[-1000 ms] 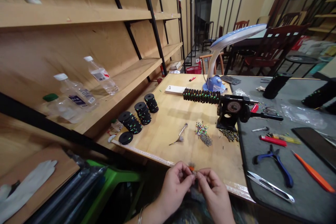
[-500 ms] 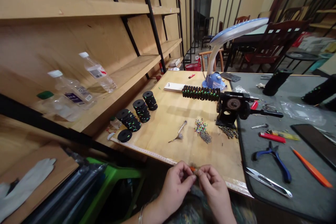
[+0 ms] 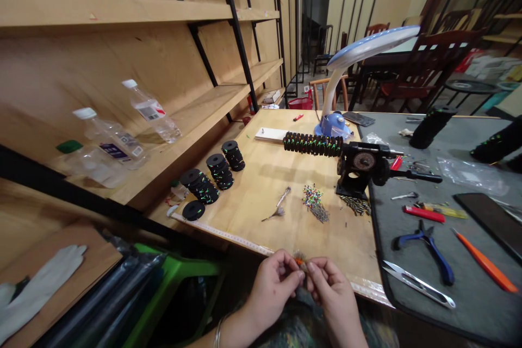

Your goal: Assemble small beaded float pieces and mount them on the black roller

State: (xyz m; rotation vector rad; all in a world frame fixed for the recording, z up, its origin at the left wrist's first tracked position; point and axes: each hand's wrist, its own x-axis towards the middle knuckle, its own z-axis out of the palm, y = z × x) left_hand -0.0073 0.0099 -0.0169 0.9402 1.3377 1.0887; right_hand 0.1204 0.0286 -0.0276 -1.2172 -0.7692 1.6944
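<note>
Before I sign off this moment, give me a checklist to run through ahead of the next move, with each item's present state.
1. Small orange piece at the fingertips of the left hand and right hand: ok.
2. Full shape of that piece visible: not ok, fingers cover part.
3. Grip secure: cannot tell.
4. Colored beads separate from the gray pile: not ok, they meet.
5. Blue-handled pliers and silver snips lying uncovered on the gray mat: ok.
6. Desk lamp lit: cannot tell.
</note>
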